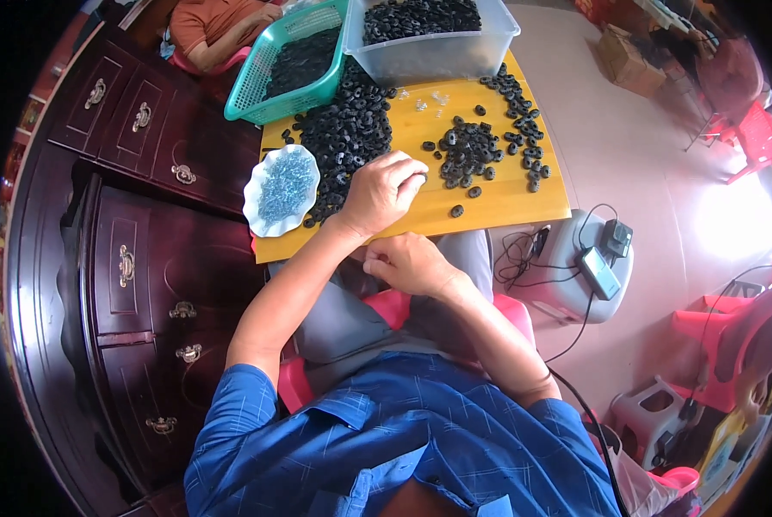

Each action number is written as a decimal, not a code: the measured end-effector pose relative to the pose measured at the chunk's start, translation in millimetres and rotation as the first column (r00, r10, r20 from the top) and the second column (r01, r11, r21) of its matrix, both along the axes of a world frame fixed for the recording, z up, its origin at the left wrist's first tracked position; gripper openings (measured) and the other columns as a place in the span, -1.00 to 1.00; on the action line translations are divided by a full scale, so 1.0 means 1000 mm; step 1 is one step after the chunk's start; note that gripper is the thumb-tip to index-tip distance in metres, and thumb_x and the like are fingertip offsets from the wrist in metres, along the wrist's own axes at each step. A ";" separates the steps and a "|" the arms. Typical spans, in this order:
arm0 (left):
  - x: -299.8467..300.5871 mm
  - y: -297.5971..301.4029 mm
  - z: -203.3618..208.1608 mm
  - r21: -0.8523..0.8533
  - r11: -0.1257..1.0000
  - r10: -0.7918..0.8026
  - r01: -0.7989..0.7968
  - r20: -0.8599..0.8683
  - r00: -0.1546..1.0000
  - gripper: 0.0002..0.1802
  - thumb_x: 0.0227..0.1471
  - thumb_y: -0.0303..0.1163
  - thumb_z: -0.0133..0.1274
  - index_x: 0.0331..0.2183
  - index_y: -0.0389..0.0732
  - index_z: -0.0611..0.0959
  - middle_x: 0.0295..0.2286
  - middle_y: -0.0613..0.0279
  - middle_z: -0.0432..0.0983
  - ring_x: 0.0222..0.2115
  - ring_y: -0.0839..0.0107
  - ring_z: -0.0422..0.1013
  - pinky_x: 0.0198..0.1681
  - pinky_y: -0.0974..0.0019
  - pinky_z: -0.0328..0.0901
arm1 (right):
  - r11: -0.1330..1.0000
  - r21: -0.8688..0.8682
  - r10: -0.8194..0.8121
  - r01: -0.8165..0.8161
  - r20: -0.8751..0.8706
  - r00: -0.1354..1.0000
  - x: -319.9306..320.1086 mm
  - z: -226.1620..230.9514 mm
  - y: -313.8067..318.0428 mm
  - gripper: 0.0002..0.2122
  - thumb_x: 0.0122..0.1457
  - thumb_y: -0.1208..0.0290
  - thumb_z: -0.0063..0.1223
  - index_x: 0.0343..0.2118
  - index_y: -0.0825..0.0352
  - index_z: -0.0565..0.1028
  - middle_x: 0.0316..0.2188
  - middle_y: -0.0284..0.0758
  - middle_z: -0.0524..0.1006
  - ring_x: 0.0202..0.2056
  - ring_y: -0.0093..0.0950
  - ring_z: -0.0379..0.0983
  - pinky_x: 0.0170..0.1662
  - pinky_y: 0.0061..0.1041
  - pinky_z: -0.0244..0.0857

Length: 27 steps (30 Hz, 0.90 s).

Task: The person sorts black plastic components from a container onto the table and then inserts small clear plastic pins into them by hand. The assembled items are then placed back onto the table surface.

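My left hand [381,196] reaches over the yellow table, its fingers pinched together; a dark bit shows at the fingertips, probably a small black oval piece, mostly hidden. Just past the fingertips lies a loose heap of small black oval pieces [470,153] with holes. A much larger pile of black pieces [343,129] spreads on the left, beyond my left wrist. My right hand [410,263] is at the table's near edge above my lap, thumb and fingers curled; whatever may be in it is hidden. Beside the large pile, a white scalloped dish [253,211] holds tiny clear-blue pieces.
A green basket [241,105] and a translucent tub [437,62], both with black pieces, stand at the far side. More black pieces [523,121] line the table's right side. Cables trail by a grey stool [562,293]. Dark drawers [166,250] stand left; another person [218,30] sits beyond.
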<state>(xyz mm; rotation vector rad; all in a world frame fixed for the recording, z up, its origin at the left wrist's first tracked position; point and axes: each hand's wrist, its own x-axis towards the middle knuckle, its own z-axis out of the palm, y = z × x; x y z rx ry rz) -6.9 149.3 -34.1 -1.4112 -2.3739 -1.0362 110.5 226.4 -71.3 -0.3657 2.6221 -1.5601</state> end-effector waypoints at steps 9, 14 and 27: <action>-0.005 0.020 -0.029 -0.206 0.973 -0.148 0.100 -0.235 0.961 -0.90 -0.05 -0.41 0.14 -0.40 -0.17 0.66 -0.43 0.21 0.50 -0.33 0.20 0.45 -0.12 0.16 0.31 | 0.990 0.125 0.053 -0.058 0.041 0.998 -0.001 -0.008 -0.005 -0.81 0.11 0.27 0.10 -0.38 0.29 0.60 -0.44 -0.16 0.61 -0.33 -0.15 0.56 -0.21 -0.18 0.41; -0.002 0.030 -0.024 -0.173 0.978 -0.151 0.114 -0.222 0.963 -0.86 -0.07 -0.34 0.16 -0.41 -0.16 0.67 -0.43 0.16 0.49 -0.31 0.15 0.43 -0.05 0.11 0.28 | 0.988 0.150 0.027 -0.034 0.048 0.999 0.000 -0.001 -0.002 -0.81 0.11 0.27 0.11 -0.37 0.30 0.59 -0.43 -0.15 0.61 -0.32 -0.14 0.56 -0.19 -0.16 0.41; -0.006 0.044 -0.027 -0.267 0.955 -0.215 0.132 -0.311 0.926 -0.89 -0.04 -0.35 0.16 -0.43 -0.17 0.66 -0.45 0.20 0.49 -0.34 0.20 0.44 -0.08 0.13 0.29 | 0.989 0.142 0.037 -0.049 0.087 0.996 0.001 0.011 0.004 -0.81 0.12 0.27 0.12 -0.35 0.30 0.59 -0.41 -0.13 0.61 -0.28 -0.10 0.54 -0.15 -0.16 0.40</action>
